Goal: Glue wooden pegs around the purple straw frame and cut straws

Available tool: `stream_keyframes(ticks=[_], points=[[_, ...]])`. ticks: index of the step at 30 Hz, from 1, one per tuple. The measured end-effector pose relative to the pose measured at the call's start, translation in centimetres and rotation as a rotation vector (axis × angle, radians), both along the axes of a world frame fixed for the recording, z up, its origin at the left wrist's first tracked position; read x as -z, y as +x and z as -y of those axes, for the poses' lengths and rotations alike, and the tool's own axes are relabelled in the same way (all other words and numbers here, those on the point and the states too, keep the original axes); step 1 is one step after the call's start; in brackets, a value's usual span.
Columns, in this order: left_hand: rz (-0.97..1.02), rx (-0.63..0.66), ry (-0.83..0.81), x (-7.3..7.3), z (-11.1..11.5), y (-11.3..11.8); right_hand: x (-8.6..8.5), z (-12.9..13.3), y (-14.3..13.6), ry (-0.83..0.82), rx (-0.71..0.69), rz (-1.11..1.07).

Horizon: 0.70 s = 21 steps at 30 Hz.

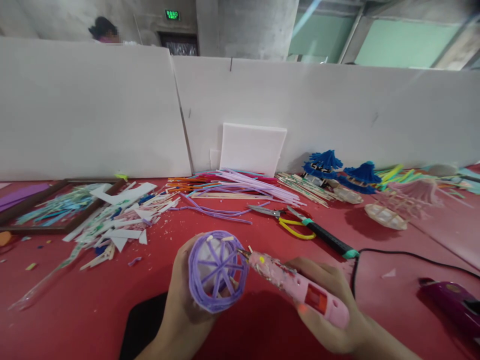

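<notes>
Left hand (183, 305) wraps purple pipe-cleaner wheel (220, 267), rim (192, 280) and spokes (226, 281) formed, unfilled between; right hand (333, 287) grips pink glue pen (279, 276) beside it.

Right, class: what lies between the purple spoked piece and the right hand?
The front of the pink tool, pointing from the right hand toward the purple spoked piece, in the head view.

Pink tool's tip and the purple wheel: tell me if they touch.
Cannot tell. Head view: the tip overlaps the purple wheel, hiding any gap.
</notes>
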<state>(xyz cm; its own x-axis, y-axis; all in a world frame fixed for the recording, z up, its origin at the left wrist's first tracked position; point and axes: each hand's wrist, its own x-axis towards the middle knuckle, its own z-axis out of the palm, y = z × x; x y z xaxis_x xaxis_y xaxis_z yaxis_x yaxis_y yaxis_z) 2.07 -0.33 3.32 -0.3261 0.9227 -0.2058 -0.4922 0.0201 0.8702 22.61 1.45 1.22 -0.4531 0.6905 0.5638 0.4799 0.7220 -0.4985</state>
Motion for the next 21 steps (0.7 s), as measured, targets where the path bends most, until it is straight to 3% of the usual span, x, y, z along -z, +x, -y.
stream_keyframes(ticks=[6, 10, 13, 18, 21], points=[[0.001, -0.005, -0.026, 0.0, 0.1, 0.0, 0.0, 0.0, -0.1, 0.179, 0.061, -0.088], [-0.112, -0.01, 0.037, 0.9, 0.2, -0.3, -0.3, 0.0, -0.4, 0.143, -0.006, -0.067], [-0.174, -0.015, 0.075, 1.2, 0.2, -0.7, -0.6, 0.0, -0.5, 0.167, 0.017, -0.042], [0.034, 0.045, -0.104, 0.3, 0.1, -0.6, -1.1, -0.1, -0.8, 0.17, -0.01, -0.02], [0.017, 0.05, -0.054, 0.4, 0.1, -0.5, -1.2, -0.1, -0.8, 0.168, -0.031, -0.001]])
